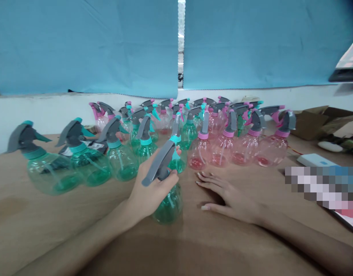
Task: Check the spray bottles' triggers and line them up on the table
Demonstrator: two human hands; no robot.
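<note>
"Blue cloth (84,46) hangs at twelve o'clock, beyond the table (211,249). Where's the held green bottle (168,210)?"

"Front centre, six o'clock of the other bottles (198,153); the left hand (147,193) is clamped around its neck."

"The right hand (236,199)?"

"Three o'clock from it, palm down, spread apart."

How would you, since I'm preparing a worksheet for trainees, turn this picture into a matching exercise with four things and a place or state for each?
Column 1
1. Left hand
2. Right hand
3. Cardboard box
4. Blue cloth

Column 2
A. Palm down on the table, fingers spread, holding nothing
B. Hanging at the back, behind the bottles
C. Holding a green spray bottle
D. To the right of the pink spray bottles

Right pairs: 1-C, 2-A, 3-D, 4-B
</note>
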